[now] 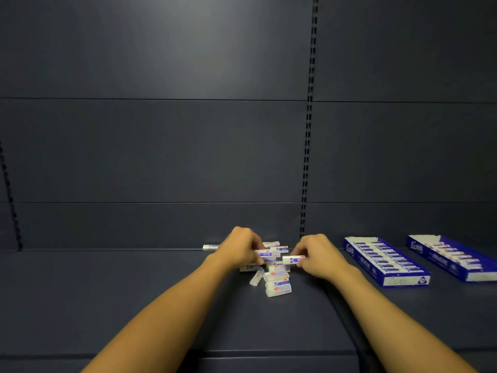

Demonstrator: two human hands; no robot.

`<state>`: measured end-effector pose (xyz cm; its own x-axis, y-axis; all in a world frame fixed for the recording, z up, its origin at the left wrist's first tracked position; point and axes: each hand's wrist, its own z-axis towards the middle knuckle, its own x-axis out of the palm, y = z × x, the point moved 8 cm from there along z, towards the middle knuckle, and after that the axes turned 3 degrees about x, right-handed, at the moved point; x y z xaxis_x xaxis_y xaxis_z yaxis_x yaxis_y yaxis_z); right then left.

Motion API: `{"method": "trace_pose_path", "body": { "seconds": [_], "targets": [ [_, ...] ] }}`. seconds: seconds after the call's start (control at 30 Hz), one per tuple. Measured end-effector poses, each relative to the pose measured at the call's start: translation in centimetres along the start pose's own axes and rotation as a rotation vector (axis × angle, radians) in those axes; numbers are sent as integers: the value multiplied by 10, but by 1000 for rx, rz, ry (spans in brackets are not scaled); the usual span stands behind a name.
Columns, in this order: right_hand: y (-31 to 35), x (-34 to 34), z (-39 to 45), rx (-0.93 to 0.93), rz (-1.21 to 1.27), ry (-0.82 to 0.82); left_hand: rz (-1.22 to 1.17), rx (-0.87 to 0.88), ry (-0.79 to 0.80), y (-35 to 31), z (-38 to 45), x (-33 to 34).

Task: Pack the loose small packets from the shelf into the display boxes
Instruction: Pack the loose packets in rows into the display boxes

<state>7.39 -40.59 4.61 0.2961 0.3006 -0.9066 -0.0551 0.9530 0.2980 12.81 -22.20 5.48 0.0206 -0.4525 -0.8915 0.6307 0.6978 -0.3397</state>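
A pile of several small white-and-blue packets [277, 281] lies on the dark shelf [134, 292] near its back wall. My left hand [240, 247] is over the pile's left side, fingers curled round a packet [265, 254]. My right hand [318, 255] pinches another packet [291, 259] at the pile's right side. One stray packet [210, 247] lies left of my left hand against the back wall. Two blue display boxes stand to the right: the nearer box [387, 261] holds a full row of packets, the farther box [454, 258] is partly filled.
A slotted upright [306, 168] runs down the dark back panel just behind my right hand. A seam between two shelf boards [347, 319] runs under my right forearm. The shelf's front edge [242, 354] is near the bottom of the view.
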Motion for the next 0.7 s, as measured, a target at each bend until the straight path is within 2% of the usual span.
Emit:
{"method": "trace_pose_path", "body": {
  "seconds": [0.23,0.53,0.7],
  "targets": [
    [-31,-22,-32,137,20,-61,-80,59,-24,-32,18,13],
    [-77,-45,-92,272,-4,-99,-220,163,23,-96,31,54],
    [-98,-70,-119,316,-45,-130,-207,220,38,-134,35,69]
  ]
}}
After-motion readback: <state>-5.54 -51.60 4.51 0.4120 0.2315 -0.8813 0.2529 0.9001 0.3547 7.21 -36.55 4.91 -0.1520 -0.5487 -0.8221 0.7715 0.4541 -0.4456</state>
